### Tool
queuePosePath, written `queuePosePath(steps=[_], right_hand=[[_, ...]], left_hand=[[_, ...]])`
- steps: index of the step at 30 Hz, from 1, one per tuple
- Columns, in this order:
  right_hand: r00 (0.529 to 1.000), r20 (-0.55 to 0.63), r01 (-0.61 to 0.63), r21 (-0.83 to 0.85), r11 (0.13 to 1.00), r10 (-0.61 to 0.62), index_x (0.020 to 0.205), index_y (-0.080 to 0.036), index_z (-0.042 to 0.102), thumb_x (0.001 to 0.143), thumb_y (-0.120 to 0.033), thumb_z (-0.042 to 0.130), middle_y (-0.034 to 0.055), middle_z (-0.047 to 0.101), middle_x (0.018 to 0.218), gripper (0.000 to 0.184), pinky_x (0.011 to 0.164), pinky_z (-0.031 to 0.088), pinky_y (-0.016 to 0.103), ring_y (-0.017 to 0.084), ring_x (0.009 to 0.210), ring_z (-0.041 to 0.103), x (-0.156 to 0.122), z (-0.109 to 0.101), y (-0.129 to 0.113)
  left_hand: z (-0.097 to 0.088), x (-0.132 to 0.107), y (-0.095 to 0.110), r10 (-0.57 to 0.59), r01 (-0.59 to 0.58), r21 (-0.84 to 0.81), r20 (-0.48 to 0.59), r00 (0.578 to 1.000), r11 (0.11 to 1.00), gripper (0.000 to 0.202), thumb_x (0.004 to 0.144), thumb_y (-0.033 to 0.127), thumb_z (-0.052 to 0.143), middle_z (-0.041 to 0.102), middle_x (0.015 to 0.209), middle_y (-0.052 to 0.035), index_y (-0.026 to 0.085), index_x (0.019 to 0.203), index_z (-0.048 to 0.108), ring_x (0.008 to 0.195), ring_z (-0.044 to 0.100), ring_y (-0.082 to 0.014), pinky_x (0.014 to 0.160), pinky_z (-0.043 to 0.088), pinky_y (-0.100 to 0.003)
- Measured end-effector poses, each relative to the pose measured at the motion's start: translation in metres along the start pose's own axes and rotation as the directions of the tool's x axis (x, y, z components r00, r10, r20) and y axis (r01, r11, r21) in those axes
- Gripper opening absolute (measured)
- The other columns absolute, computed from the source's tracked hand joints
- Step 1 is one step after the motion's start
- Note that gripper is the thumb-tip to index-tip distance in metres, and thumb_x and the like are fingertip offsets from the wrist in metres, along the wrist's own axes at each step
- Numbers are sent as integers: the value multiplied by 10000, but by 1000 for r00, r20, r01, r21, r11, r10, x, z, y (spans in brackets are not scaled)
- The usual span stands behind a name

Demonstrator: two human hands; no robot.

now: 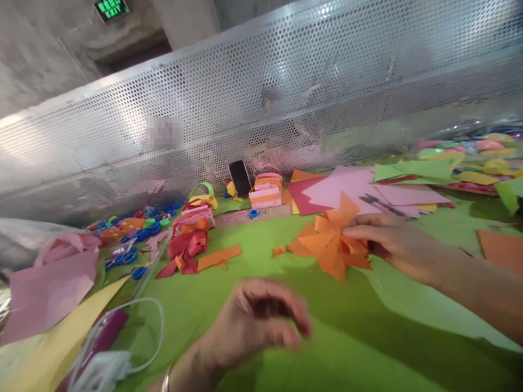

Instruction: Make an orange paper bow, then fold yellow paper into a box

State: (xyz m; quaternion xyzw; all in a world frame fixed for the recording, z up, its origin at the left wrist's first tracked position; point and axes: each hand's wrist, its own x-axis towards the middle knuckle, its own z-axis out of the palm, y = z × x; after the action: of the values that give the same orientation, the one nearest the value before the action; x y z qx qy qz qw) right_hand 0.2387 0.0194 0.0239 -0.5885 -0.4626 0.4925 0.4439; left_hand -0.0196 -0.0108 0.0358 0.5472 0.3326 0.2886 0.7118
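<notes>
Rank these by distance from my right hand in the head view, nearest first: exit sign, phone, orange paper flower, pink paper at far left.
1. Orange paper flower: held in the right hand.
2. Phone: leaning by the perforated panel.
3. Pink paper: far left.
4. Exit sign: high up, beyond the panel.

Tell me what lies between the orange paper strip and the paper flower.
In the head view, a small orange scrap lies on the green tabletop between the paper strip and the paper flower in the right hand.
</notes>
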Motion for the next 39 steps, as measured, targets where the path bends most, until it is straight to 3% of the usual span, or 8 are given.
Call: queuePosePath(steps=[3,7,11,15,22,25,29,39], right_hand=[[998,38,-48,37,998,47,628,-222,626,545,-435,734,-1,586,636,253,582,392,301,149,611,490,-5,5,0],[991,119,-61,18,998,58,663,-204,656,569,-418,721,-8,601,636,243,590,376,294,137,600,472,-7,9,3],[978,208,-6,-120,993,31,674,-214,680,619,-388,685,0,633,705,183,642,382,293,163,691,521,-14,16,5],[941,336,53,-251,966,36,660,-226,672,699,-398,631,1,633,712,181,653,392,295,183,726,544,-29,30,6],[970,243,101,-279,955,-32,736,-229,698,769,-627,564,6,548,617,421,569,362,293,162,605,478,-27,31,13],[979,182,140,-284,949,-89,833,-232,713,726,-554,650,28,631,748,345,641,424,305,191,708,549,-23,27,16],[929,368,138,-219,966,-49,1046,-252,699,730,-534,678,53,688,1035,423,794,490,329,228,899,614,-29,29,15],[901,422,214,-235,948,-99,823,-240,690,772,-267,592,-7,692,760,114,657,492,256,164,725,631,-33,37,17]], left_hand=[[-10,15,-11,32,-53,-59,-307,951,997,219,540,278,913,690,645,-27,177,621,736,613,605,-128,637,485,-241],[-16,21,-23,-74,48,-90,-315,946,995,290,651,367,834,670,654,-11,161,829,733,579,603,-132,631,490,-273],[-10,16,-22,102,-80,72,-383,918,994,359,809,493,681,524,545,51,168,961,691,518,470,-92,563,412,-223],[8,17,-23,133,-109,114,-230,964,987,626,573,547,845,683,888,-71,149,1023,670,793,601,-181,722,470,-268],[11,21,-29,-68,50,-68,-309,949,996,410,535,390,894,707,734,-41,137,805,716,654,628,-150,659,500,-251],[6,20,-26,-58,16,-156,-265,963,988,394,553,365,896,713,718,-35,133,830,740,642,636,-132,675,513,-232],[4,19,-23,-67,21,-185,-246,967,983,364,558,338,895,710,700,-34,127,815,746,639,630,-121,644,495,-199],[6,21,-23,-18,-11,-104,-267,964,995,129,595,140,764,676,657,2,154,708,704,611,596,-114,636,481,-210]])
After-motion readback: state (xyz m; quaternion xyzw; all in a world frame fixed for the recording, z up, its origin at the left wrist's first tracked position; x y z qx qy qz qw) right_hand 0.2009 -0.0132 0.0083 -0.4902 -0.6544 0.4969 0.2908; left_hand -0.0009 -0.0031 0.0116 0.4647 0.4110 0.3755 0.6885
